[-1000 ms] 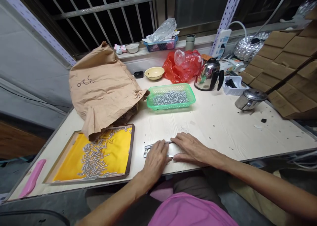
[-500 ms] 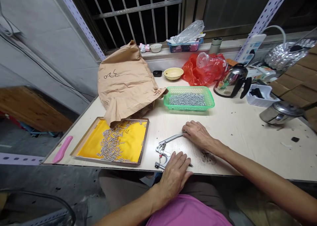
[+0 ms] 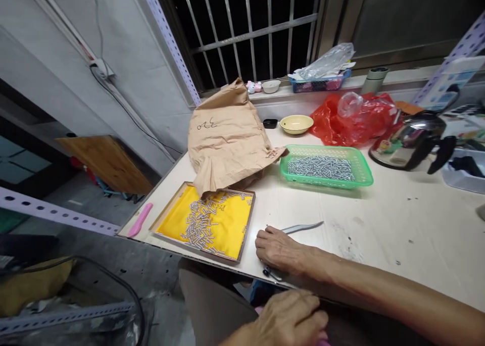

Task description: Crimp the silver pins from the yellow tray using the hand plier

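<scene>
The left hand (image 3: pixel 291 313) is held curled over the lap (image 3: pixel 214 288), apart from the right hand (image 3: pixel 278 249), by which the tool (image 3: pixel 303 228) is partly covered on the counter (image 3: pixel 382 235), perhaps to steady it; neither grip can be told. Loose pins (image 3: pixel 200 226) are confined by the tray (image 3: pixel 247 228), and more, beyond, by the basket (image 3: pixel 326 183).

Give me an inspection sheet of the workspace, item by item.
Surface: pale tabletop, dark specks right of the hands.
Things at hand: metal tool, partly hidden; small metal pieces in a yellow-lined tray and green basket.
Clutter: paper bag overhanging the tray; red plastic bag, kettle, yellow dish.
Hands: right hand over the tool; left hand by the near table edge, grip unclear.
Cables: black cable along the left wall.
Surroundings: barred window behind the table.
</scene>
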A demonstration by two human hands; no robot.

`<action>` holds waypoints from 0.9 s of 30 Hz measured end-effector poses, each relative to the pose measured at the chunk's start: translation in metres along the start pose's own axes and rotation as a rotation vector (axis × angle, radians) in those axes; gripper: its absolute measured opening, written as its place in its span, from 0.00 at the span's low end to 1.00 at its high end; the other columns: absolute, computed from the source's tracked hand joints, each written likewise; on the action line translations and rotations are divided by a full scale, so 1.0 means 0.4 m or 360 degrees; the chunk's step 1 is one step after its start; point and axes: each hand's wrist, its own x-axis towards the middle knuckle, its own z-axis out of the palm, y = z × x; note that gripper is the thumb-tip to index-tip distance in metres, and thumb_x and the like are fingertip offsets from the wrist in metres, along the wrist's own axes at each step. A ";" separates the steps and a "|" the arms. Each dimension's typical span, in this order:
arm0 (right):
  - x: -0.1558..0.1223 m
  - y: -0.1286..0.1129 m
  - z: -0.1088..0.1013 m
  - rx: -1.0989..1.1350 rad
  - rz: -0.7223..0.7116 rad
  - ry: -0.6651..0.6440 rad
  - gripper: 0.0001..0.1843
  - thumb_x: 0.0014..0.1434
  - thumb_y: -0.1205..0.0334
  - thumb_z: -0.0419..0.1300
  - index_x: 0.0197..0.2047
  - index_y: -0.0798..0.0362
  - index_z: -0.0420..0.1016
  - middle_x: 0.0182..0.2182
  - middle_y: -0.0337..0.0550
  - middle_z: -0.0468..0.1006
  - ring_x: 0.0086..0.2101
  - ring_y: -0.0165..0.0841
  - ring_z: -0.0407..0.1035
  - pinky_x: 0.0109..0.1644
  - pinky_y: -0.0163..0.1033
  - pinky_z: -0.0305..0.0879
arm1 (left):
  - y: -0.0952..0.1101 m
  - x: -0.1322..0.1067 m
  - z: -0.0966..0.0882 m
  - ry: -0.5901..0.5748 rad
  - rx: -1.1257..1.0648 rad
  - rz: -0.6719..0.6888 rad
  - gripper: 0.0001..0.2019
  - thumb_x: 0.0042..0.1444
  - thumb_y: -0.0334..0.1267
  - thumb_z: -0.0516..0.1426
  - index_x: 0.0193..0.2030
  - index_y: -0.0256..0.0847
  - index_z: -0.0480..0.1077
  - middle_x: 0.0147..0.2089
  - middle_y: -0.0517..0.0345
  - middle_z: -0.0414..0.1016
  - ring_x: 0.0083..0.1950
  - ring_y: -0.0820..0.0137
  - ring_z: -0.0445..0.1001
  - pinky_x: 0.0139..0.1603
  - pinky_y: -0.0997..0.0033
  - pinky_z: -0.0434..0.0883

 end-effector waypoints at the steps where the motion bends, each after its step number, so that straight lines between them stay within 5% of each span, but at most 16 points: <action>1: 0.001 0.001 0.000 0.0041 0.0050 0.0044 0.06 0.60 0.66 0.53 0.32 0.53 0.69 0.31 0.43 0.71 0.36 0.36 0.60 0.39 0.41 0.53 | -0.012 -0.012 -0.031 0.0084 0.0032 -0.0027 0.11 0.60 0.36 0.52 0.48 0.38 0.67 0.39 0.52 0.76 0.39 0.69 0.74 0.41 0.73 0.71; 4: -0.011 0.008 -0.043 0.0139 0.0259 0.0291 0.08 0.62 0.67 0.49 0.37 0.54 0.69 0.31 0.43 0.72 0.34 0.34 0.61 0.39 0.40 0.55 | -0.091 -0.056 -0.145 0.0207 0.0281 -0.0571 0.13 0.61 0.31 0.48 0.51 0.42 0.66 0.39 0.52 0.74 0.40 0.68 0.72 0.41 0.70 0.71; 7: -0.045 0.052 -0.149 0.0027 0.0466 0.0607 0.13 0.65 0.68 0.45 0.40 0.54 0.70 0.33 0.45 0.72 0.34 0.34 0.62 0.39 0.39 0.58 | -0.213 -0.107 -0.256 0.0186 0.0710 -0.1108 0.13 0.63 0.33 0.47 0.49 0.42 0.68 0.42 0.50 0.72 0.45 0.65 0.70 0.47 0.64 0.69; 10: -0.097 0.138 -0.275 -0.0332 0.0704 0.0741 0.14 0.65 0.66 0.45 0.38 0.53 0.72 0.33 0.47 0.71 0.36 0.36 0.63 0.40 0.42 0.58 | -0.318 -0.148 -0.317 -0.0015 0.0902 -0.1286 0.12 0.62 0.36 0.47 0.46 0.41 0.70 0.42 0.51 0.71 0.46 0.63 0.67 0.46 0.63 0.69; 14: -0.167 0.221 -0.364 -0.0807 0.1126 0.0799 0.12 0.64 0.61 0.49 0.43 0.54 0.72 0.37 0.51 0.71 0.37 0.41 0.64 0.39 0.45 0.59 | -0.373 -0.165 -0.317 -0.0283 0.0940 -0.1286 0.12 0.63 0.38 0.48 0.44 0.45 0.72 0.40 0.54 0.70 0.44 0.66 0.65 0.43 0.68 0.67; 17: -0.200 0.187 -0.327 -0.0676 0.1145 0.0713 0.15 0.64 0.59 0.50 0.48 0.55 0.71 0.40 0.52 0.71 0.38 0.42 0.66 0.39 0.45 0.61 | -0.382 -0.167 -0.299 -0.0398 0.0942 -0.1204 0.11 0.62 0.38 0.49 0.41 0.44 0.73 0.39 0.53 0.70 0.43 0.65 0.64 0.40 0.69 0.66; 22: -0.236 0.011 -0.169 0.0132 0.0960 0.0309 0.14 0.66 0.60 0.46 0.43 0.52 0.73 0.36 0.46 0.73 0.34 0.34 0.68 0.38 0.40 0.64 | -0.410 -0.178 -0.304 -0.0432 0.0865 -0.1161 0.11 0.61 0.35 0.49 0.34 0.41 0.73 0.36 0.52 0.70 0.41 0.64 0.65 0.40 0.67 0.66; 27: -0.268 -0.098 -0.083 0.0377 0.1124 0.0019 0.09 0.63 0.60 0.52 0.39 0.53 0.72 0.34 0.46 0.72 0.34 0.35 0.68 0.38 0.39 0.63 | -0.367 -0.127 -0.290 -0.0103 0.0479 -0.1326 0.10 0.57 0.39 0.52 0.31 0.41 0.74 0.34 0.53 0.73 0.39 0.64 0.70 0.42 0.66 0.67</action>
